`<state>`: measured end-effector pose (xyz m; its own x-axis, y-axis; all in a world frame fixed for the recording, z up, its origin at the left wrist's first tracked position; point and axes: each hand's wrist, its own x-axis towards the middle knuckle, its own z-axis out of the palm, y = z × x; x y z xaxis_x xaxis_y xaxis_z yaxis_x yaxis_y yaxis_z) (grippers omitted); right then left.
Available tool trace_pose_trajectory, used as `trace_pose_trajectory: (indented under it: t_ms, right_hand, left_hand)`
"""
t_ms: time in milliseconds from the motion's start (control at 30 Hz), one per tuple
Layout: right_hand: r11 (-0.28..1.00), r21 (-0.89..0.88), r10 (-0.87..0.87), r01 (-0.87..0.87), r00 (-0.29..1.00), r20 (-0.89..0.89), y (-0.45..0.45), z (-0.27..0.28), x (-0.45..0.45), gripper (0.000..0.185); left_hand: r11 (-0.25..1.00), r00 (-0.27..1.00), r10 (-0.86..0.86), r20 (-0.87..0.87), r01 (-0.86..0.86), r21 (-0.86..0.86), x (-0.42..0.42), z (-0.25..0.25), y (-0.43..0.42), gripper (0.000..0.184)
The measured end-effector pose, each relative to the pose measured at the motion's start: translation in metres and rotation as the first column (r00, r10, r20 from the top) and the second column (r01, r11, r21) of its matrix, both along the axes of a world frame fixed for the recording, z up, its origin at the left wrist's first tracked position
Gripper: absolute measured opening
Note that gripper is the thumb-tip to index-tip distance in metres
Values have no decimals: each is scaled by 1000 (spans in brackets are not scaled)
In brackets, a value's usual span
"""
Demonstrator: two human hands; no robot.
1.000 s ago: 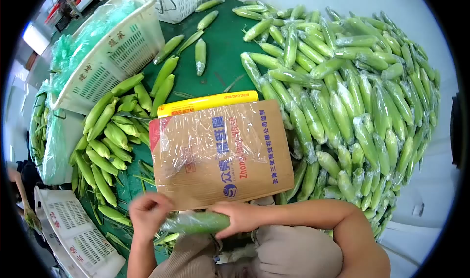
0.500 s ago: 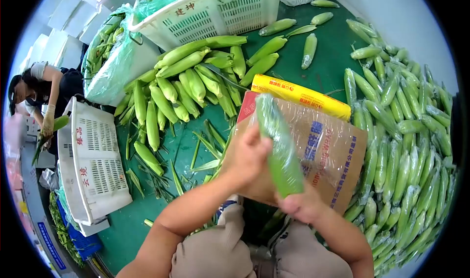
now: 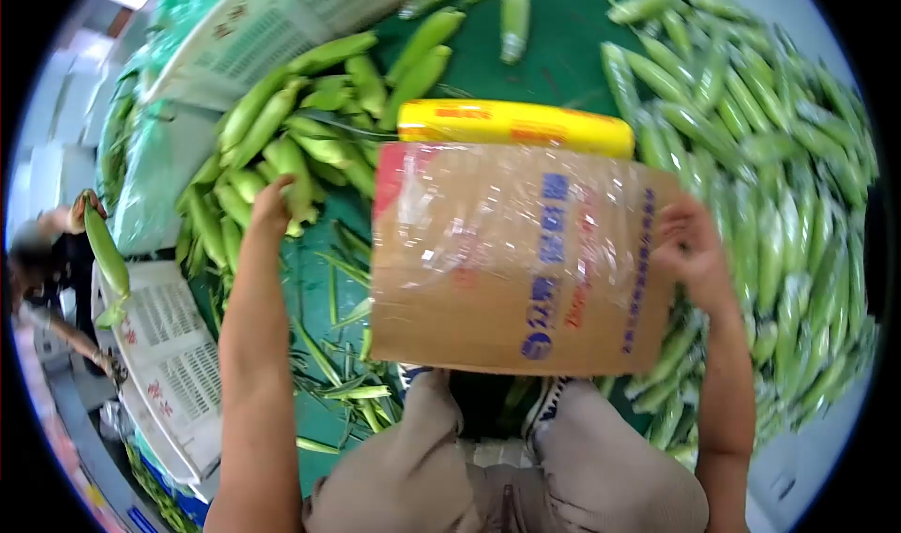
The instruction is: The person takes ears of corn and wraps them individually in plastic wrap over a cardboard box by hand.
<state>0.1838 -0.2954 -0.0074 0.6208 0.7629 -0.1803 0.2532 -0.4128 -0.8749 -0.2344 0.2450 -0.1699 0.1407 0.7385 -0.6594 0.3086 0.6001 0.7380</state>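
My left hand (image 3: pixel 272 203) is at the near edge of a pile of unwrapped corn ears in green husks (image 3: pixel 255 125), right beside one ear; its fingers are blurred and partly hidden, so I cannot tell whether they grip it. Over the right edge of a film-covered cardboard box (image 3: pixel 450 322), my right hand (image 3: pixel 693 251) hangs with loosely bent fingers apart and nothing in them. Along the far side of the box lies a yellow roll (image 3: pixel 516 128) with red print. Film-wrapped corn ears (image 3: pixel 751 205) are heaped to the right of that hand.
White crates stand at the back left (image 3: pixel 300 12) and left (image 3: pixel 178 373), near a green plastic bag (image 3: pixel 150 176). Loose husk leaves (image 3: pixel 352 392) litter the green surface (image 3: pixel 554 59). At far left, another person's hand (image 3: pixel 84 209) holds a corn ear (image 3: pixel 105 251).
The film-wrapped corn ear has left my hands. My left hand has moved left to the unwrapped pile, my right hand right to the box's edge. The view has shifted.
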Motion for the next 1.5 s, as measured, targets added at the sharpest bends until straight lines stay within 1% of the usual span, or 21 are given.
trace_pose_trajectory:
  t_ms: [33, 100, 167, 233, 300, 367, 433, 467, 567, 633, 667, 733, 833, 867, 900, 967, 1133, 1200, 1367, 1433, 1500]
  right_hand:
    - [970, -182, 172, -159, 983, 58, -12, 7, -16, 69]
    - [916, -225, 400, -331, 785, 473, -31, -9, -28, 80]
    - [913, -262, 404, -314, 788, 464, -32, -13, -39, 73]
    - [877, -279, 481, -392, 711, 513, -18, -15, -36, 63]
    - [813, -293, 567, -503, 571, 594, -2, -32, -35, 51]
    - [825, -114, 460, -553, 543, 703, 2, -55, -38, 29]
    - [821, 80, 344, -566, 601, 722, -8, -64, -43, 25]
    - [890, 305, 129, -340, 828, 546, -19, -74, -55, 18]
    - [876, 415, -308, 244, 947, 92, -16, -58, -84, 13]
    - [830, 522, -293, 195, 950, 112, 20, -58, -84, 18]
    - [931, 364, -87, 23, 983, 161, 37, -51, -77, 31]
    - [943, 4, 236, -332, 680, 695, 81, -39, -82, 56]
    - [929, -206, 363, -308, 642, 675, 108, -43, -79, 74]
    - [931, -94, 317, -353, 652, 689, 110, -52, -71, 73]
    - [938, -71, 288, -339, 652, 701, 110, -57, -67, 73]
    - [955, -34, 231, -296, 664, 711, 103, -65, -70, 73]
    - [949, 278, -75, -151, 746, 662, 87, -56, -81, 69]
    - [966, 216, -44, -141, 734, 677, 73, -46, -79, 68]
    - [979, 190, -53, -74, 808, 587, 58, -40, -97, 63]
    - [988, 130, -19, -79, 783, 621, 51, -39, -99, 60]
    - [981, -22, 161, -192, 749, 643, 45, -30, -104, 58]
  left_hand:
    - [998, 973, 49, 226, -37, -55, -9, 9, -18, 46]
    - [973, 801, 221, 556, -222, -67, -13, 49, -95, 52]
    - [988, 791, -112, 601, 24, 152, 1, 96, -163, 60]
    - [851, 829, -438, 348, 258, 457, 57, 136, -212, 67]
    - [361, 753, -593, -287, 566, 741, 118, 160, -249, 68]
    - [-131, 445, -522, -728, 801, 584, 159, 166, -268, 70]
    - [-258, 353, -456, -817, 826, 501, 174, 170, -282, 71]
    - [-326, 299, -425, -855, 830, 452, 183, 170, -284, 71]
    - [-383, 227, -499, -836, 808, 448, 189, 173, -283, 73]
    - [-426, 151, -530, -834, 804, 416, 198, 173, -285, 70]
    - [-434, 140, -549, -824, 795, 424, 202, 171, -283, 70]
    - [-395, 92, -607, -789, 827, 400, 207, 170, -276, 67]
    - [-312, 489, -638, -596, 543, 780, 182, 151, -256, 68]
    - [-213, 698, -481, -530, 494, 843, 156, 144, -258, 77]
    - [-71, 729, -468, -500, 533, 843, 133, 140, -255, 90]
    - [-31, 508, -469, -722, 808, 588, 108, 128, -260, 89]
    - [-147, 536, -411, -738, 760, 634, 102, 114, -254, 50]
    - [-105, 643, -351, -681, 696, 711, 108, 111, -262, 40]
    - [-146, 570, -449, -688, 713, 686, 109, 134, -283, 21]
    - [-78, 663, -371, -650, 675, 733, 105, 108, -274, 24]
    - [191, 805, -351, -478, 561, 805, 83, 109, -289, 16]
